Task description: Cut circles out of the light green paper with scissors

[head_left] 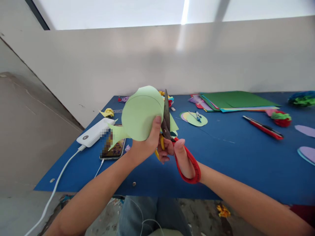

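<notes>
Up over the table, my left hand (147, 143) is closed on a sheet of light green paper (140, 113), thumb in front. A curved line runs near the paper's top edge, and a pointed strip hangs off its lower left. My right hand (183, 156) grips scissors (194, 168) with red and yellow handles; the thumb is through the red loop. Their dark blades point upward, apart, at the paper's right edge. Part of the lower blade and some fingers of my left hand are hidden behind the paper and thumb.
On the blue table (152, 180) lie a white power bank (94, 132), a phone (115, 149), paper ovals (201, 120), stacked coloured sheets (241, 99), a red-black cutter (263, 127) and crepe-paper balls (282, 119). A white wall (98, 62) stands behind; a cable (59, 183) trails left.
</notes>
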Demonstrator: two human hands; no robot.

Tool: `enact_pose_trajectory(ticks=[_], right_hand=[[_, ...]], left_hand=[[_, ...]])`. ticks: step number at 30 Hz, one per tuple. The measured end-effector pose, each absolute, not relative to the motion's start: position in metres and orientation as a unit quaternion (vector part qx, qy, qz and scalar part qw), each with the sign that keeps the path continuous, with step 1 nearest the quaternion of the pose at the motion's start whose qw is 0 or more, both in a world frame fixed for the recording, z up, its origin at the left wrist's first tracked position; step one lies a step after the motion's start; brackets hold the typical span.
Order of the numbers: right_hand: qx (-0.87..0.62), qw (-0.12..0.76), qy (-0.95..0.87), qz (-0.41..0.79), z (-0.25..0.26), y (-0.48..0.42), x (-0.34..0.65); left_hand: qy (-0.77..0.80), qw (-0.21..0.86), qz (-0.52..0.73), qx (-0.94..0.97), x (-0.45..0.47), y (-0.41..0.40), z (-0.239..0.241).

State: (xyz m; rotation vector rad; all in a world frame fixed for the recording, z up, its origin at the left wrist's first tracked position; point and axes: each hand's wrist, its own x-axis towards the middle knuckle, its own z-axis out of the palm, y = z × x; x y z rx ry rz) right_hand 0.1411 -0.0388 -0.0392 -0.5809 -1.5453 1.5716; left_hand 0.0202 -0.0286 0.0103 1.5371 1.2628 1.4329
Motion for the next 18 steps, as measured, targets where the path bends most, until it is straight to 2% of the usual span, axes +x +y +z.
enact_pose_trajectory(ticks=[18], right_hand=[[-0.218,0.428,-0.590,0.649,-0.0446,-0.0375,0.1403]], left_hand=[[0.449,0.306,0.548,0.636,0.0172,-0.0252,0.0084]])
